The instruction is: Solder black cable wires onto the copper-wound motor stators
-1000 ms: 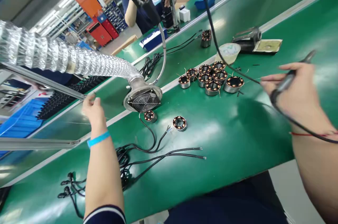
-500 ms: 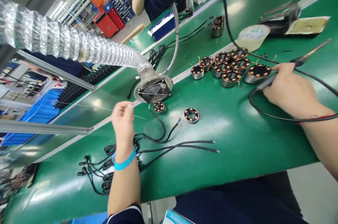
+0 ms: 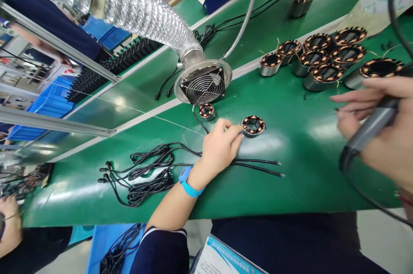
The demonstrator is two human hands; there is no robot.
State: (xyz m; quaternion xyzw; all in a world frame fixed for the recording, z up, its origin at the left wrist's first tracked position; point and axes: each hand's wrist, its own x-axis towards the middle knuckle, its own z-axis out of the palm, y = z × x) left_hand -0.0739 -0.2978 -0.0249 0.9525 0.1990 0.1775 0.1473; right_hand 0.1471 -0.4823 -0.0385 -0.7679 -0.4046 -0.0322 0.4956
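Observation:
My left hand (image 3: 221, 147), wearing a blue wrist strap, has its fingers pinched at the left rim of a small motor stator (image 3: 253, 126) with copper windings. A thin solder wire (image 3: 155, 115) runs taut from the left into this hand; its end is hidden. Behind the fingers a black cable disappears, so its tip is out of sight. Off to the right, my right hand (image 3: 383, 127) is wrapped round the handle of a soldering iron (image 3: 371, 130); the iron's tip does not show. Another stator (image 3: 207, 112) sits beneath the fume extractor fan (image 3: 205, 86).
Several larger stators (image 3: 323, 77) stand grouped at the back right. Coiled black cables (image 3: 151, 179) lie left of my forearm, with two stripped cable ends (image 3: 280, 174) pointing right. A silver duct (image 3: 145, 11) hangs overhead. Another person's hand (image 3: 11, 222) is at the far left.
My left hand has moved right and down to the stator, drawing the solder wire along. My right hand has turned the iron, and the view has shifted closer.

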